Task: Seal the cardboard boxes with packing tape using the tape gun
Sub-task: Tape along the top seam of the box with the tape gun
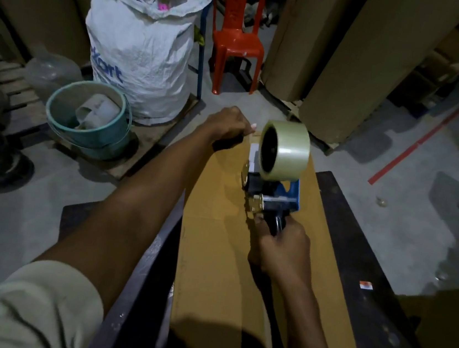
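A long flat cardboard box (212,258) lies lengthwise on a dark table (356,261), running away from me. My right hand (279,249) grips the black handle of a blue tape gun (274,196), which rests on the box top near its middle. A roll of clear packing tape (286,152) sits on the gun. My left hand (228,126) reaches to the box's far end, with its fingers curled over the far edge. A small white label (254,153) shows on the box beside the roll.
On the floor to the left stand a teal bucket (90,122) and a white woven sack (141,56). A red plastic chair (237,30) stands behind. Tall brown cardboard rolls (366,60) rise at the right. A red floor line (417,142) runs on the right.
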